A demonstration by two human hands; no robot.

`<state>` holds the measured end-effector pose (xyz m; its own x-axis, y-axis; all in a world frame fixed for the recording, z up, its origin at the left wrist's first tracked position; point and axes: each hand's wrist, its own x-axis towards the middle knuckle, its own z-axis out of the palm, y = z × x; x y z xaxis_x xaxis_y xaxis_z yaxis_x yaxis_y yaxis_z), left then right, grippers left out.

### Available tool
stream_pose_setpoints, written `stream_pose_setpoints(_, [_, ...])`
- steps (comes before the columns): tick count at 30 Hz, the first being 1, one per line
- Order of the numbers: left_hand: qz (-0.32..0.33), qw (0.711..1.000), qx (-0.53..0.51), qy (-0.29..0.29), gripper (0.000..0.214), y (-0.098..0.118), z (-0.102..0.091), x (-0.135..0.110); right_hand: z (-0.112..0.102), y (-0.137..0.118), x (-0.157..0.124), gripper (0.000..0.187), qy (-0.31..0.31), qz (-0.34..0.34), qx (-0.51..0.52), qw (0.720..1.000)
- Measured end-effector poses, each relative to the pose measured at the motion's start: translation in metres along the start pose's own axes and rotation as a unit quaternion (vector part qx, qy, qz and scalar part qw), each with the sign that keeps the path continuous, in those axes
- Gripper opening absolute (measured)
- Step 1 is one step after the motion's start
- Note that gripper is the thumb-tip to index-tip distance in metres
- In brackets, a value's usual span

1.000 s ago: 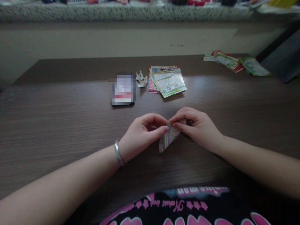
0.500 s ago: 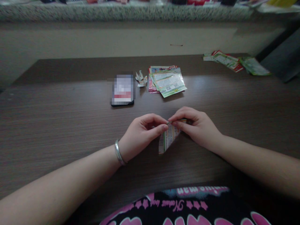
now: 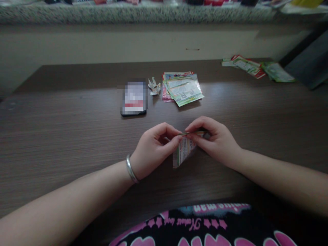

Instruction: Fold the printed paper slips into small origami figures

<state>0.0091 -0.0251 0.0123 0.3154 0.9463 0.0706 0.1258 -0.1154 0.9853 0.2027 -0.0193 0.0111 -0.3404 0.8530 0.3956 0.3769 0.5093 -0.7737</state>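
Between my hands hangs a folded printed paper packet (image 3: 185, 150), white with green and orange stripes and small text. Its upper edge is a straight fold, and a pointed flap hangs below. My left hand (image 3: 160, 141), with a silver bangle on the wrist, pinches the left end of that edge between thumb and index finger. My right hand (image 3: 211, 136) pinches the same edge a little to the right, thumb in front. The right part of the packet is partly hidden behind my right thumb.
A stack of printed packets (image 3: 183, 89) lies beyond my hands. Left of it are a crumpled folded paper piece (image 3: 154, 87) and a blurred phone-like object (image 3: 133, 99). More packets (image 3: 249, 66) lie at the back right of the brown table (image 3: 64, 136), below a speckled stone ledge (image 3: 128, 14).
My left fingers have shifted slightly left along the edge, apart from my right fingertips. The top fold now shows as a longer, straighter line between them.
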Motion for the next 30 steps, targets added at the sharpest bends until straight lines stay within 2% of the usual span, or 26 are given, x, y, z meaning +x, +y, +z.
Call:
stream_pose_setpoints(8, [-0.023, 0.999, 0.037, 0.01, 0.016, 0.002, 0.0, 0.0, -0.002, -0.002, 0.001, 0.007, -0.011, -0.007, -0.017, 1.0])
stream_pose_setpoints(12, [-0.04, 0.999, 0.012, 0.015, 0.017, 0.001, -0.001, 0.002, -0.001, 0.003, 0.0, 0.012, 0.026, -0.019, -0.026, 0.999])
stream_pose_setpoints(14, [-0.047, 0.998, -0.011, 0.026, 0.019, -0.001, -0.002, 0.003, 0.0, 0.008, -0.001, 0.023, 0.037, 0.011, -0.015, 0.999])
stream_pose_setpoints(17, [-0.055, 0.997, -0.042, 0.033, 0.02, -0.005, -0.002, 0.005, 0.005, 0.017, -0.003, 0.042, 0.012, 0.133, 0.114, 0.984])
stream_pose_setpoints(19, [-0.058, 0.996, -0.062, 0.026, 0.019, -0.007, -0.001, 0.006, 0.007, 0.021, -0.004, 0.044, 0.002, 0.172, 0.181, 0.968])
stream_pose_setpoints(23, [-0.052, 0.994, -0.095, 0.008, 0.019, -0.008, 0.0, 0.005, 0.009, 0.021, -0.002, 0.042, 0.015, 0.186, 0.224, 0.957])
stream_pose_setpoints(30, [-0.059, 0.99, -0.127, -0.009, 0.022, -0.005, 0.0, 0.004, 0.006, 0.017, 0.001, 0.061, 0.045, 0.177, 0.235, 0.955])
